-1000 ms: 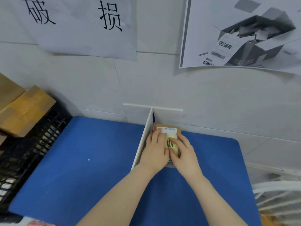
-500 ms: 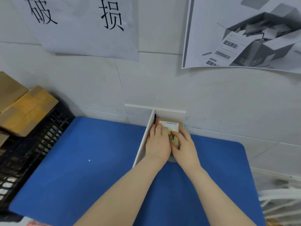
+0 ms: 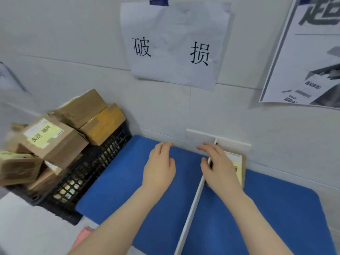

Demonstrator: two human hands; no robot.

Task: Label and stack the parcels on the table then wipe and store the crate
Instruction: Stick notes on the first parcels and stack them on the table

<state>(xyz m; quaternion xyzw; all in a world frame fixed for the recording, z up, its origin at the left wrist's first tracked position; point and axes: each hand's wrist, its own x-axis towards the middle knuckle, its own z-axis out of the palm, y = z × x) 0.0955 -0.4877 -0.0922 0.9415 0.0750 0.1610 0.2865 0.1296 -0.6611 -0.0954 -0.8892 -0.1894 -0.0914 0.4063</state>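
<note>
Fingers (image 3: 162, 147) of left hand (image 3: 159, 166) loose, slightly spread, gripping nothing, above blue mat (image 3: 119, 190) left of white divider (image 3: 193, 203). Right hand (image 3: 219, 168) equally slack and empty, across divider's top edge, partly covering brown parcel (image 3: 243, 168) with yellow label (image 3: 238, 173); contact unclear. Parcel flat on mat just right of divider, near wall. At left, black crate (image 3: 88, 173) heaped above rim with cardboard parcels (image 3: 88, 111), one carrying yellow-green sticker (image 3: 44, 134).
</note>
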